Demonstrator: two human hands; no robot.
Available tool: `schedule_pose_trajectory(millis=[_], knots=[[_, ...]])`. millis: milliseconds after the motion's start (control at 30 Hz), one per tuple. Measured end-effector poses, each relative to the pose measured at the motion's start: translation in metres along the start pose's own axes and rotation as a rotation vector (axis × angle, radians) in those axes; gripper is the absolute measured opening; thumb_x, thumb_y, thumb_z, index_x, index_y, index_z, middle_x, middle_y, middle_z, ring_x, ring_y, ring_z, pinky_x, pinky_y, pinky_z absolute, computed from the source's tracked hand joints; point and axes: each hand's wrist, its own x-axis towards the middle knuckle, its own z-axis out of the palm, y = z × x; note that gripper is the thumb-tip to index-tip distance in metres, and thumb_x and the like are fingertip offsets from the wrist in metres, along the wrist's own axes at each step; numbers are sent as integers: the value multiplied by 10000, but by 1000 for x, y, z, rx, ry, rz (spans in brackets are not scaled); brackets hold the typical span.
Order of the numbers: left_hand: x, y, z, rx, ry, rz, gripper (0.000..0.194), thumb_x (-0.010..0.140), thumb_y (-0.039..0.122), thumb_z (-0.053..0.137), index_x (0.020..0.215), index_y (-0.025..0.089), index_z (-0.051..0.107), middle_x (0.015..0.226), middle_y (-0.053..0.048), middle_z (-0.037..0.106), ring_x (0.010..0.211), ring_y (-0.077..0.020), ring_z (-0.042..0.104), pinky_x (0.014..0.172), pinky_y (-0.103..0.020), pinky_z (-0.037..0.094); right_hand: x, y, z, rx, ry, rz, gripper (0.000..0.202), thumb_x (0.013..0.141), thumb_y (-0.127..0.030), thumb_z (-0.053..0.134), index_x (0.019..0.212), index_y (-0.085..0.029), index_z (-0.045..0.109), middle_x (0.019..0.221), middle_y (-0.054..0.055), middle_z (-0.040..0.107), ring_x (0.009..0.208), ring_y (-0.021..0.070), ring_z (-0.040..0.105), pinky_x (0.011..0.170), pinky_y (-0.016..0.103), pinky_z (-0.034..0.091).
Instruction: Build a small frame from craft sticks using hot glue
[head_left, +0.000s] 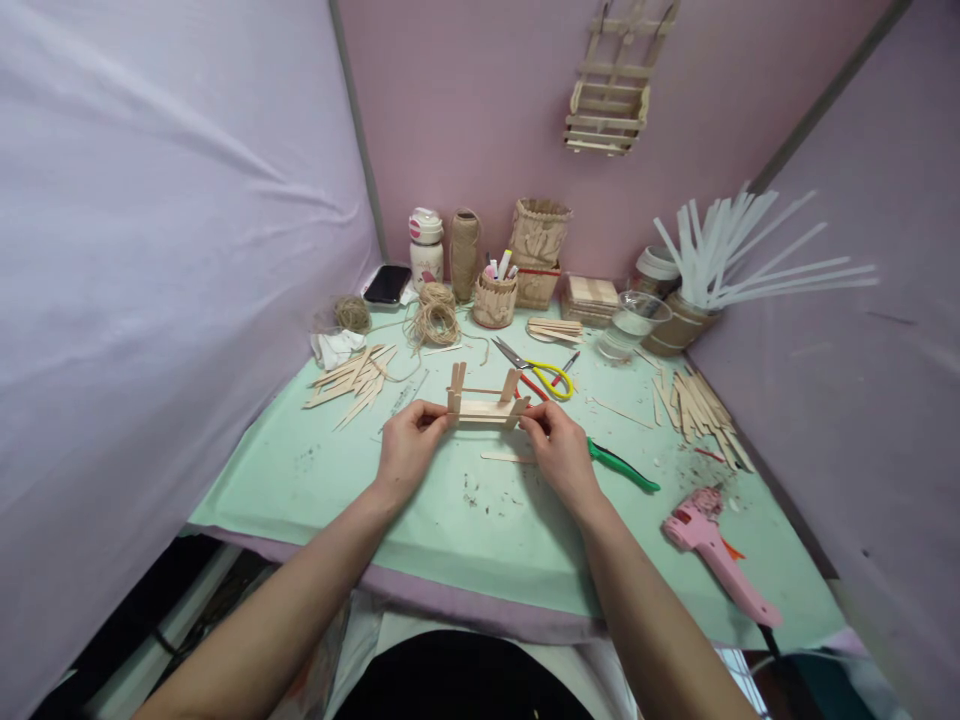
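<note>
A small frame of wooden craft sticks [484, 410] stands in front of me, with upright sticks at both ends and flat sticks running between them. My left hand [411, 445] pinches its left end between thumb and fingers. At the opposite end, my right hand [561, 450] grips the frame's lower right corner the same way. A loose craft stick [508, 457] lies on the table just below, its right end reaching toward my right hand. Green-handled pliers [622, 465] rest beside that hand. Behind the frame lie yellow-handled scissors [536, 368].
A pink glue gun [716, 555] lies at the right, its cord running off the edge. Cut stick pieces [352, 380] are heaped at the left and more sticks [697, 410] at the right. Twine [435, 315], a pen cup [495, 300], a clear cup [634, 325] and glue sticks [720, 250] line the back.
</note>
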Motion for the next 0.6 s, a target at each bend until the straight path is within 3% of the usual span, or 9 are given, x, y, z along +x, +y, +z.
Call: schedule_pose_trajectory(millis=[233,433,600], knots=[[8,-12,2,-114,-17,64,198,702,223,628,893,175,641,830,-17,700,787,-167,668,756,-295,537,1,3,3,16,4,-19,153,843,-333,498,792,-219,586,780,28,682,700,182,586,696,311,439],[11,-11,-1,80,-58,160,156,770,224,586,842,189,720,867,-19,739,813,-168,649,780,-285,495,2,4,4,21,5,-30,150,839,-337,504,784,-220,580,767,22,671,692,178,580,694,312,438],[11,-10,-1,108,-54,191,155,780,225,583,830,188,725,853,-17,739,804,-167,638,767,-279,483,1,4,3,33,3,-31,142,838,-339,514,784,-222,575,752,15,657,692,176,578,692,312,447]])
